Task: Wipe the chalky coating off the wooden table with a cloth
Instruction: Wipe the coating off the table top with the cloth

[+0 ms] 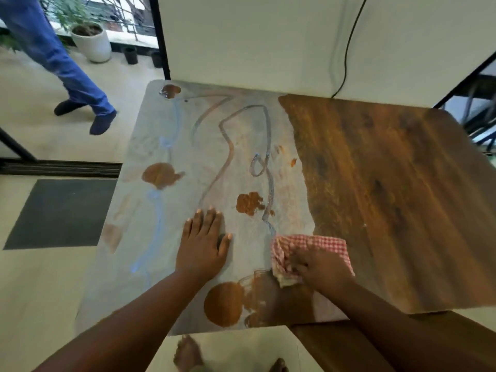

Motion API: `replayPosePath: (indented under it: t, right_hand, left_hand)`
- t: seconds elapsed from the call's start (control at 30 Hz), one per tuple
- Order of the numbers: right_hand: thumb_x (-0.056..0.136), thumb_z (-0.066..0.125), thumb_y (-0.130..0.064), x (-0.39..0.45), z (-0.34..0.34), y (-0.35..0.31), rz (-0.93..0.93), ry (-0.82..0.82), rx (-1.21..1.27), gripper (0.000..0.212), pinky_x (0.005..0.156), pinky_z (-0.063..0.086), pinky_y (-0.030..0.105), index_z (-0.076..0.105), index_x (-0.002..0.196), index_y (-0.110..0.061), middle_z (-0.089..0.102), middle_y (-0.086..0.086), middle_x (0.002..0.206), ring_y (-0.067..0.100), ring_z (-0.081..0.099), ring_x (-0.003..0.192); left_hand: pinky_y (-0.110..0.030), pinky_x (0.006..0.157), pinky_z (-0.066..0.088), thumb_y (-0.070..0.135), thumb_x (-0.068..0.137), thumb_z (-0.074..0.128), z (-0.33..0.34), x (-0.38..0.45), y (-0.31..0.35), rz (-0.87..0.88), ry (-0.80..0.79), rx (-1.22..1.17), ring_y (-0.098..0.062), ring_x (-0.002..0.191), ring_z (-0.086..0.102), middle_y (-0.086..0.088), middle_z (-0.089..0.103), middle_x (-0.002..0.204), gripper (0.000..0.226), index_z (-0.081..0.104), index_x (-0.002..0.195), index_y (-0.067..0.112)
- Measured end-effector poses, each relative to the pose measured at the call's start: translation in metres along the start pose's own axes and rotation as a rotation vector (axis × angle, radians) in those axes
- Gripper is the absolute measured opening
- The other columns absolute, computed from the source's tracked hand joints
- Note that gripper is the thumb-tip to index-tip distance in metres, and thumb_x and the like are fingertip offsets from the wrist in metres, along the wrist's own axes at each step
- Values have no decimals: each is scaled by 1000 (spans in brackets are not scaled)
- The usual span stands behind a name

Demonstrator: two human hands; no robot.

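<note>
The wooden table (389,183) is looking roughly half done from where I am standing: its right-hand part is showing dark, bare grain, while the left-hand part is lying under the pale chalky coating (150,146), which is running from the far corner down to the near edge. The boundary between the two is wavering down the middle of the top. Inside the coated area, finger-drawn squiggles and several brown patches (161,175) are showing where wood is peeking through, including a round one (224,303) near the front edge, so that side is only spotted with clear places, not cleaned. The right hand (319,272) is pressing a red-and-white checked cloth (311,245) onto the table right at that boundary, near the front; its fingers are curling into the bunched fabric and gripping it. The left hand (202,242) is lying flat on the coated surface just beside the cloth, fingers straight and slightly spread, holding nothing and seemingly bracing. I would judge that the whole left half is waiting to be wiped, working leftwards from where the cloth is sitting, and the smeared strip by the near edge is likely needing another pass. Off to the far left, another person's blue-trousered legs (67,71) are crossing the floor near a white plant pot (92,41).
</note>
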State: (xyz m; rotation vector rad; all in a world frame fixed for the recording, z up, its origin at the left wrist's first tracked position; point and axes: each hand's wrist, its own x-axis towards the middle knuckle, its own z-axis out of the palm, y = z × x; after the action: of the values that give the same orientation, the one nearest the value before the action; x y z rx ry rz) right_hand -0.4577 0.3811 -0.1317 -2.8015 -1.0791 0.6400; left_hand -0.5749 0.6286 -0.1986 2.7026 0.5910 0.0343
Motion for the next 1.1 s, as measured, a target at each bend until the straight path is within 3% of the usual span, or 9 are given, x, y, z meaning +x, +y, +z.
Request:
replayPosePath:
  t: [0.1, 0.17, 0.23, 0.33, 0.53, 0.67, 0.77, 0.9, 1.1]
  right_hand:
    - [98, 44, -39, 21, 12, -25, 69, 76, 37, 32, 95, 37, 26, 62, 123, -32, 61, -9, 127, 12, 54, 112]
    - [99, 37, -44, 5, 31, -36, 41, 28, 28, 39, 112, 23, 36, 52, 133, -35, 48, -11, 142, 16, 39, 132]
    - [97, 29, -51, -21, 44, -32, -70, -76, -41, 44, 114, 9, 42, 46, 136, -40, 35, -17, 149, 22, 22, 142]
    - [95, 30, -54, -33, 35, -5, -126, -150, -74, 44, 113, 13, 37, 44, 136, -45, 30, -21, 149, 21, 23, 142]
    - [99, 38, -47, 44, -7, 21, 163, 17, -69, 41, 93, 39, 29, 45, 138, -38, 51, -4, 139, 19, 49, 120]
    - [100, 34, -43, 75, 4, -15, 114, 88, -34, 43, 112, 23, 40, 41, 141, -36, 44, -6, 146, 22, 38, 133]
    - [97, 25, -49, 39, 29, -29, -33, -31, -59, 47, 114, 7, 45, 34, 143, -42, 35, -13, 150, 26, 23, 141]
    - [92, 37, -56, 15, 10, 7, -69, -88, -94, 37, 109, 27, 41, 49, 128, -55, 46, -25, 138, 18, 40, 134]
    - [100, 21, -49, 104, -25, 27, 116, 7, -45, 46, 113, 15, 40, 25, 146, -44, 27, -12, 154, 21, 21, 143]
  left_hand:
    - [-41, 115, -15, 57, 96, 11, -7, 4, -1, 37, -37, 70, -24, 147, -8, -5, 10, 160, 69, 14, 152, 18]
    - [-45, 116, -13, 57, 95, 20, -19, 11, 2, 80, -34, 160, -30, 146, 9, -10, 30, 154, 69, 33, 146, 13]
    - [-49, 117, -3, 54, 94, 33, -31, 22, 3, 138, 6, 214, -34, 137, 33, -13, 53, 134, 59, 54, 126, 10]
    - [-52, 117, 7, 50, 91, 43, -41, 40, 3, 206, 68, 245, -35, 120, 50, -15, 62, 112, 49, 64, 103, 8]
    - [-52, 118, 4, 53, 94, 32, -42, 73, 0, 245, 23, 252, -38, 139, 29, -20, 43, 144, 61, 54, 126, 6]
    - [-46, 117, -5, 60, 93, 14, -38, 105, -4, 242, -29, 265, -32, 146, 11, -15, 22, 157, 74, 33, 145, 11]
    - [-45, 118, -6, 61, 93, 6, -34, 129, -5, 196, -45, 263, -29, 147, 2, -12, 13, 159, 77, 22, 150, 13]
    - [-44, 115, -17, 65, 88, -7, -30, 147, -1, 168, -33, 296, -25, 147, -8, -8, 4, 161, 83, 8, 153, 15]
    - [-40, 114, -20, 58, 93, 6, -19, 142, 1, 241, 4, 204, -18, 145, -6, -8, 14, 159, 74, 16, 152, 13]
